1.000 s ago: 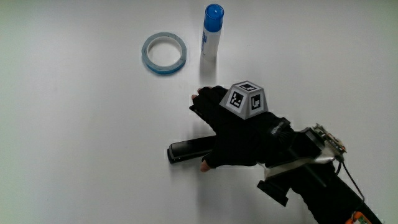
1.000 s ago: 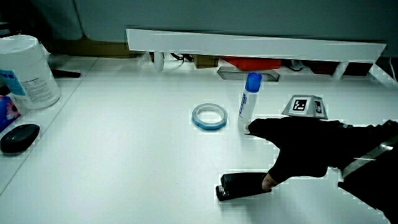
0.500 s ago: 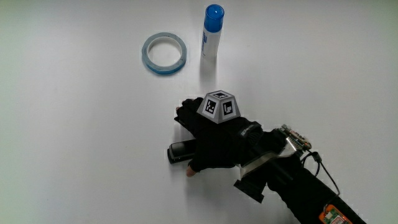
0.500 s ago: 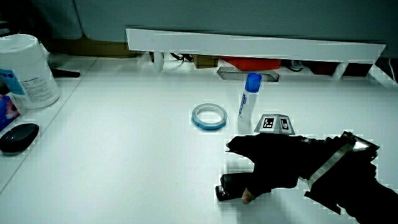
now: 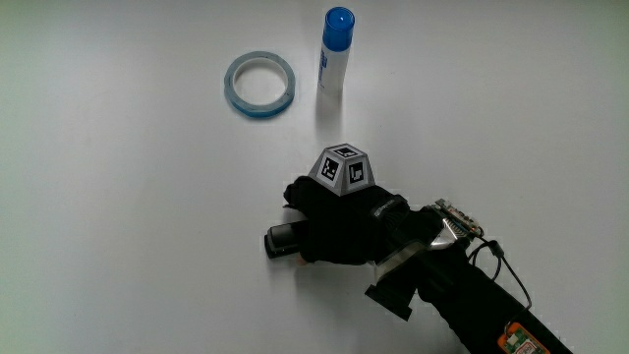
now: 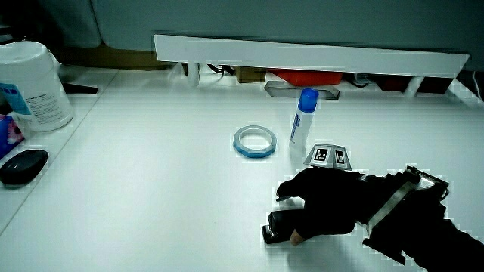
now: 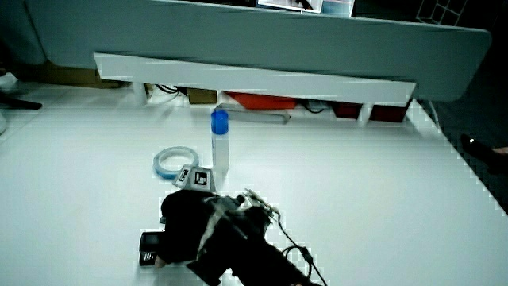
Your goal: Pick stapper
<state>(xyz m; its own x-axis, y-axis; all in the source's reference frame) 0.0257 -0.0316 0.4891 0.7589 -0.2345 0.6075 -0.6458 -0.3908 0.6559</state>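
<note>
The hand lies flat over the black stapler, fingers curled around its body, one end poking out from under the glove (no writing legible on it). From the stapler, the blue tape ring sits toward twelve o'clock, the blue-capped glue stick, label unreadable, toward one o'clock.

A black stapler lies flat on the white tabletop, most of its length covered; only one blunt end shows in the main view, pointing toward nine o'clock. Both side views show that same dark end resting on the surface.
</note>
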